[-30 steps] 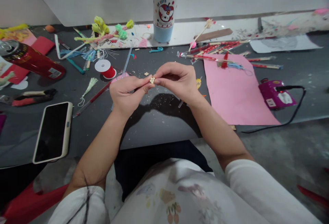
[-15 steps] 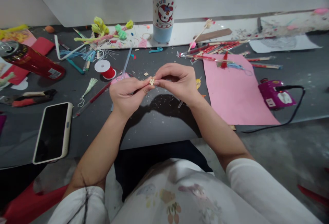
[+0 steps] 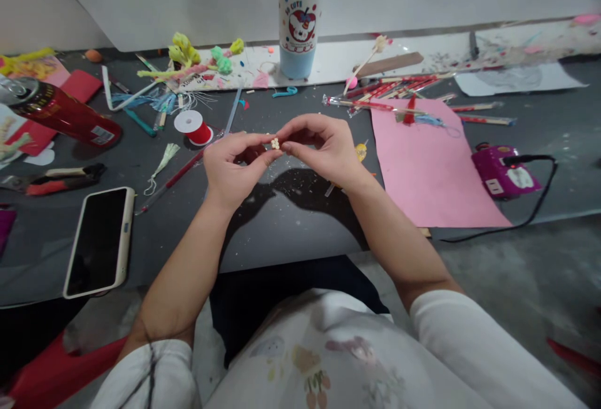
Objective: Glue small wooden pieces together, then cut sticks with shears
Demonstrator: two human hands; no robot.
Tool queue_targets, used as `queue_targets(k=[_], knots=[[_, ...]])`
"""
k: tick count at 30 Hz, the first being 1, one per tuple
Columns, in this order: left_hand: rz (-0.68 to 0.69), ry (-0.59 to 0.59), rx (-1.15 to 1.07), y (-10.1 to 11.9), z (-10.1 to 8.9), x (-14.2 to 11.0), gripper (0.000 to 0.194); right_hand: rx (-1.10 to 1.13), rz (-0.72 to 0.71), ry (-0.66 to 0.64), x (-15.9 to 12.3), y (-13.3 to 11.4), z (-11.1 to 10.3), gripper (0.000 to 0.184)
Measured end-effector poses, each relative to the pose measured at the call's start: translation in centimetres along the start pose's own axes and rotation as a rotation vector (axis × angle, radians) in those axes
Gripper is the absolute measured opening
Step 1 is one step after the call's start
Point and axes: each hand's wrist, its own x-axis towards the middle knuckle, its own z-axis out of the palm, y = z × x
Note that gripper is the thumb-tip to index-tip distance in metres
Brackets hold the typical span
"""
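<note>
A small cluster of cream beads (image 3: 275, 143) is pinched between the fingertips of both my hands above the dark grey table (image 3: 282, 221). My left hand (image 3: 233, 168) closes on it from the left, thumb and forefinger together. My right hand (image 3: 323, 146) meets it from the right, fingers curled and pinching the same cluster. A spool of red thread (image 3: 193, 126) lies just left of my left hand, and a thin red stick (image 3: 174, 175) runs under it.
A phone (image 3: 99, 240) lies face up at the near left. Pliers (image 3: 56, 178) and a red can (image 3: 61, 113) sit farther left. A pink paper sheet (image 3: 425, 165) and purple glue gun (image 3: 504, 174) are on the right. A bottle (image 3: 299, 17) stands at the back.
Both hands have shifted slightly away from me with the bead cluster. My left fingers have loosened their curl a little, and the view has tilted slightly.
</note>
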Motion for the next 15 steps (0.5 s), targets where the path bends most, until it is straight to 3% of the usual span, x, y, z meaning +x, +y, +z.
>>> queue_targets(k=[4, 9, 15], knots=[[-0.079, 0.065, -0.025, -0.4, 0.4, 0.0, 0.021, -0.058, 0.058, -0.02, 0.2, 0.7, -0.2, 0.022], [-0.204, 0.134, -0.078, -1.3, 0.6, 0.3, 0.02, -0.342, 0.143, -0.092, 0.4, 0.7, -0.5, 0.025], [-0.334, 0.205, -0.194, -2.9, 0.3, 1.0, 0.02, -0.613, 0.168, -0.085, 0.5, 0.4, -0.8, 0.026]])
